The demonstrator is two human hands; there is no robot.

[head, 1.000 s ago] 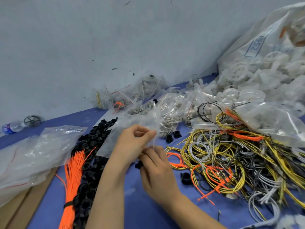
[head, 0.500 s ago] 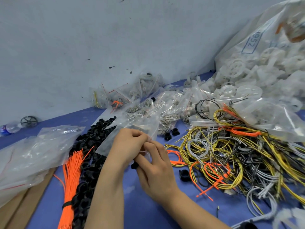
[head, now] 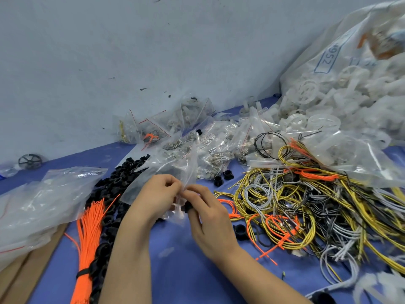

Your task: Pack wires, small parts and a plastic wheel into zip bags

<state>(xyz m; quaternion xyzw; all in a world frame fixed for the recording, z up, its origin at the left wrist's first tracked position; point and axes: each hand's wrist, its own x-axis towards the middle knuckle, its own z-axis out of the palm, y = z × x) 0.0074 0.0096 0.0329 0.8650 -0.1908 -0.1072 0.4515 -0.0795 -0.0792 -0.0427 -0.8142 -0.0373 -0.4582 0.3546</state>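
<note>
Two hands: left hand (head: pixel 156 195), right hand (head: pixel 210 218), both pinching one zip bag (head: pixel 175 170). One orange wire bundle (head: pixel 87 235) left of the left hand. Three loose black caps (head: pixel 228 174) right of the hands. One dark wheel (head: pixel 30 160) far left. Tangled wires (head: pixel 306 207): uncountable.

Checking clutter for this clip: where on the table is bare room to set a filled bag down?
Bare blue mat between the forearms, and a strip along the wall. Crowded: wire tangle right, black rings and orange bundle left.
</note>
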